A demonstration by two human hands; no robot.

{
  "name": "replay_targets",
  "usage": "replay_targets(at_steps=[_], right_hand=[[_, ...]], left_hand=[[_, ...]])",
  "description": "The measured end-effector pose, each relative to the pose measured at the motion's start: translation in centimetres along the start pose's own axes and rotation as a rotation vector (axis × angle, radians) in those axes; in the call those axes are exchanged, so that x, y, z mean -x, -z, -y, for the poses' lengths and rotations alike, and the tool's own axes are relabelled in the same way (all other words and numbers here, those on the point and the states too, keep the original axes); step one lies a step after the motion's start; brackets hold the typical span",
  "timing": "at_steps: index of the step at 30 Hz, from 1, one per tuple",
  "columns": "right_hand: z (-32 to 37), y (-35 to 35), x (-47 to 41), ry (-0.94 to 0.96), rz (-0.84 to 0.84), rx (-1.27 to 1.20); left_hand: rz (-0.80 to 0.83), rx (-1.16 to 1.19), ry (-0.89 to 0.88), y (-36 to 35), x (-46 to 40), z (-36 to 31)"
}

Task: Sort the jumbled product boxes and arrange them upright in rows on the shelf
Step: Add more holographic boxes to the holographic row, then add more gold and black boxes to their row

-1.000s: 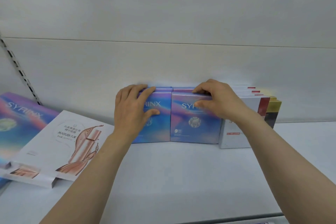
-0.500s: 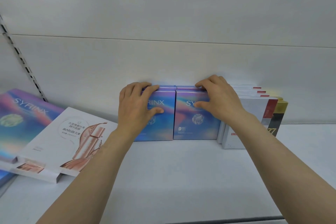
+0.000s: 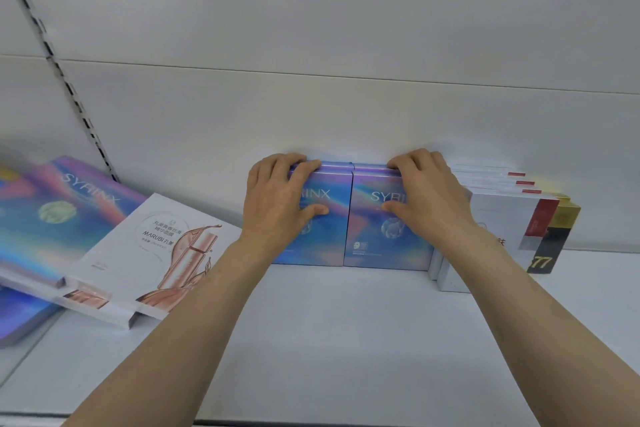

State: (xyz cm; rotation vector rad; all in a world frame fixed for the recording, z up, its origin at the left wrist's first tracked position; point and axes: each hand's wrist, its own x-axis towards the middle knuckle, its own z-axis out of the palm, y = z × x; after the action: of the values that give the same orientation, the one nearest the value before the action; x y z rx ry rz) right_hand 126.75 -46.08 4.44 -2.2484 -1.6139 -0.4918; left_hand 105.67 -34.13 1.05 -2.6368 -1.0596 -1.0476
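Two iridescent blue SYRINX boxes [image 3: 346, 218] stand upright, touching, against the shelf's [image 3: 329, 340] back

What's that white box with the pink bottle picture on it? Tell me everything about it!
The white box is flat, looks like cardboard, and lies face up and tilted on the shelf, left of the hands. Its front shows a rose-gold bottle with a splash, Chinese writing and the word MARUBI. Its near edge carries small rose-gold patches. Its left side rests on a shiny rainbow SYRINX box lying flat there. Neither hand touches it.
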Motion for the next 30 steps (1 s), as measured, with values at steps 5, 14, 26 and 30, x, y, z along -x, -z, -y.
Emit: replay_targets(at_steps=[5, 14, 26, 30], right_hand=[[0.9, 1.1, -0.5, -0.031, 0.102, -0.009], [13.3, 6.5, -0.6, 0.121, -0.018, -0.332], [46.6, 6.9, 12.1, 0.333, 0.175, -0.782], [56.5, 5.2, 17.1, 0.384, 0.3, -0.839]], left_hand=[[0.088, 0.04, -0.016, 1.3, -0.4, -0.1], [0.15, 0.48, 0.352, 13.0, 4.3, 6.7], [-0.031, 0.507, 0.571, 35.2, 27.5, 24.6], [-0.054, 0.456, 0.685, 39.8, 35.5, 30.5]])
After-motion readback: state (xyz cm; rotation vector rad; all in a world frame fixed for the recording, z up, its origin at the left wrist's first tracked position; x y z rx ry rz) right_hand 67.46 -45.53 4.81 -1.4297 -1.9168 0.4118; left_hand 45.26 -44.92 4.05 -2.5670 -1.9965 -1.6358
